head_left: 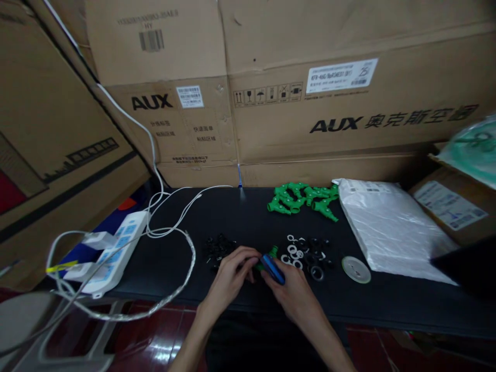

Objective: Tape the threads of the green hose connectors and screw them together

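Right hand [290, 285] grips blue tool [274, 269]; left hand [237, 266] pinches green fitting [273, 252]; white rings [293, 250] just beyond right hand.

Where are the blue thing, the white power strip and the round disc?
Blue thing [273, 268]: head view, its upper side.
White power strip [124, 237]: head view, its socket face.
Round disc [356, 269]: head view, near its middle.

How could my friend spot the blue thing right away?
Find the black table below the big AUX cardboard. Near its front edge, the right hand holds the long blue thing. Its colour sets it apart from the green piece, white rings and black rings nearby.
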Demonstrator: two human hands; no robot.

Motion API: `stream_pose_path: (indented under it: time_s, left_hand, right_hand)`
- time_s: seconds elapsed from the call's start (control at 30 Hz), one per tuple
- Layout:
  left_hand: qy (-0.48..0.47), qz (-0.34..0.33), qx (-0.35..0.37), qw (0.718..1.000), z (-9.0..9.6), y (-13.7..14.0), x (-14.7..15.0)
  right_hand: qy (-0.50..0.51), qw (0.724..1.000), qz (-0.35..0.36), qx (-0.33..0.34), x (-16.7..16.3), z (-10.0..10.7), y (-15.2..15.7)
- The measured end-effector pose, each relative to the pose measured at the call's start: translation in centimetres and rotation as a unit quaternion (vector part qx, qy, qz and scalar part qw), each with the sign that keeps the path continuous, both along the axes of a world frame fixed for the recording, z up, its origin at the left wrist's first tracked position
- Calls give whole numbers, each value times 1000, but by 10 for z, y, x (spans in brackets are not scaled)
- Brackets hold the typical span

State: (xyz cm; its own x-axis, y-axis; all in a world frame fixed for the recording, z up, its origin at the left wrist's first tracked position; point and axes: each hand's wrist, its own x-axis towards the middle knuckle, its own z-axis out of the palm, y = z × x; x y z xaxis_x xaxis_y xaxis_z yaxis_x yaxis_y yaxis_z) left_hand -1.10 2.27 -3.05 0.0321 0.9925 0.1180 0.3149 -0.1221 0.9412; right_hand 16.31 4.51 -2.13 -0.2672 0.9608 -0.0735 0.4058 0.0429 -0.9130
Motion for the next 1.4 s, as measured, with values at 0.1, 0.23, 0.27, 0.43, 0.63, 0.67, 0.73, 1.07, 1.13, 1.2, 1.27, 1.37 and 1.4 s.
stream_pose_path:
  time_s: [0.1, 0.23, 0.27, 0.43, 0.63, 0.67, 0.73, 1.07, 1.13, 1.2, 1.27, 1.37, 1.4]
  left_hand:
    - [-5, 44, 4, 999, 2, -4, -1]
    - [1, 125, 21, 992, 10, -15, -19]
    - [1, 141, 22, 990, 12, -19, -25]
    - [-29, 168, -8, 985, 24, -29, -39]
    - [-121, 154, -46, 980, 27, -32, -29]
    - [-124, 150, -47, 980, 27, -33, -29]
    - [-120, 145, -50, 981, 25, -34, -34]
    - [69, 101, -12, 992, 31, -42, -64]
    - [101, 95, -30, 990, 32, -45, -65]
    - [121, 96, -44, 987, 32, -47, -66]
    - [128, 103, -52, 985, 31, -47, -66]
    - [139, 120, -63, 981, 29, -45, -69]
    - [154, 131, -58, 978, 28, -44, -70]
  right_hand:
    - [-2, 1000, 9, -16, -2, 0, 1]
    - [28, 999, -18, -42, -6, 9, -5]
    - [40, 998, -25, -52, -7, 14, -8]
    - [130, 982, 4, -136, -24, 36, -25]
    - [258, 943, 25, -210, -60, 31, -33]
    - [269, 939, 17, -212, -65, 28, -34]
    - [283, 935, 2, -214, -70, 24, -35]
    - [282, 934, 5, -217, -84, 16, -30]
    - [274, 937, 12, -218, -86, 14, -30]
    - [262, 941, 18, -215, -88, 13, -30]
    - [250, 946, 22, -207, -91, 11, -31]
    - [230, 953, 19, -194, -94, 7, -30]
    - [224, 955, 17, -192, -95, 5, -29]
